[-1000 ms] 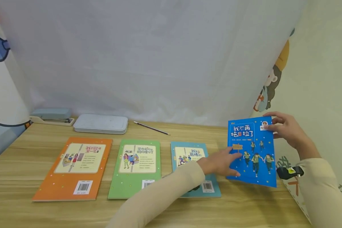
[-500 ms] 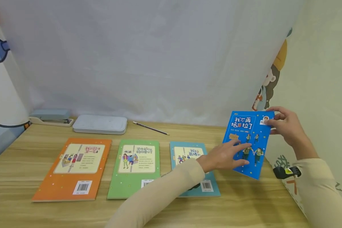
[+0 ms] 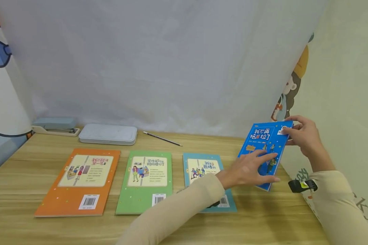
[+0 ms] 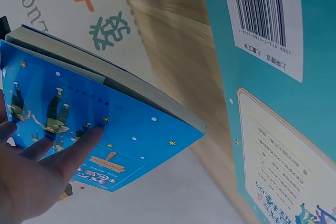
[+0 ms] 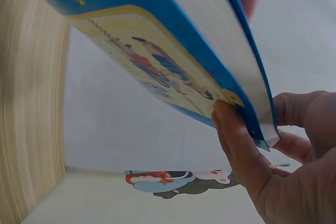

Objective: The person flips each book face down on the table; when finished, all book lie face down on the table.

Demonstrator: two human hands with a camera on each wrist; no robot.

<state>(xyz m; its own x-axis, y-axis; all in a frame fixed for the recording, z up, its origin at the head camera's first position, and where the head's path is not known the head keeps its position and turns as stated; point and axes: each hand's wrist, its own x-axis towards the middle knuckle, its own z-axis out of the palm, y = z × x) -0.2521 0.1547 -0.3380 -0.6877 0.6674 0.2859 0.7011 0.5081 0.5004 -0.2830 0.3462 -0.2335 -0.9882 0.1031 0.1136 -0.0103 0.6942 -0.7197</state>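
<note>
Fingers of the right hand point(image 3: 300, 134) pinch the top corner of a bright blue paperback book with cartoon children on its cover point(image 3: 265, 149), thumb on one face and fingertips on the other, as the right wrist view shows plainly. The book is lifted off the light wooden table point(image 3: 263, 217) at its right end and tilted steeply, its lower corner close to the tabletop; whether that corner touches the wood cannot be told from the head view. The left hand point(image 3: 251, 168) lies flat against the front cover with straight fingers point(image 4: 79, 148), pressing rather than gripping.

Just left of the blue book a teal paperback point(image 3: 202, 166) lies back cover up, partly under the left sleeve, with a green paperback point(image 3: 147, 180) and an orange paperback point(image 3: 82, 180) further along the row.

The risk, as I judge it, lies in the thin hold: a corner pinch carries most of the weight, so the book could swing or slip out if the flat left hand lets go, and its loose pages could fan open. A drop could knock the teal paperback out of line.
</note>
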